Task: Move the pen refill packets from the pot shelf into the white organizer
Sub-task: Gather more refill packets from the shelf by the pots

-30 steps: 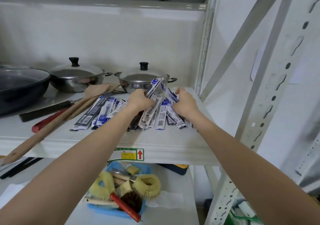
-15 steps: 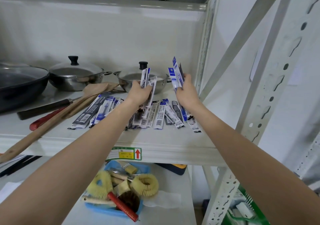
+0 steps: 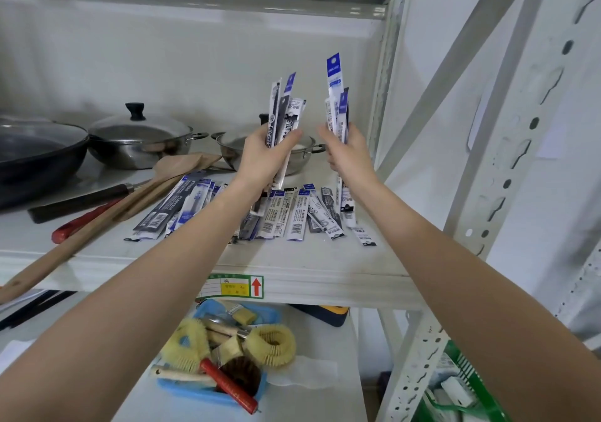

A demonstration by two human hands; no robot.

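Note:
Several long pen refill packets (image 3: pixel 294 217), blue, black and white, lie fanned out on the white pot shelf (image 3: pixel 318 259). My left hand (image 3: pixel 265 158) is raised above them, closed around an upright bundle of packets (image 3: pixel 284 109). Just to its right, my right hand (image 3: pixel 349 153) grips a second upright bundle (image 3: pixel 336 96) with a tall blue-topped packet sticking out. Both bundles are clear of the shelf. No white organizer is in view.
Two lidded steel pots (image 3: pixel 140 138) (image 3: pixel 234 148) and a dark wok (image 3: pixel 35 158) stand at the back. Wooden spatulas (image 3: pixel 107 213) and a red-handled tool (image 3: pixel 81 223) lie left. Below sits a blue tray of brushes (image 3: pixel 227 356). A white upright post (image 3: pixel 487 194) stands right.
Both hands have risen from the pile, each lifting a bundle of packets higher above the shelf and turning them more upright. The remaining packets stay spread on the shelf.

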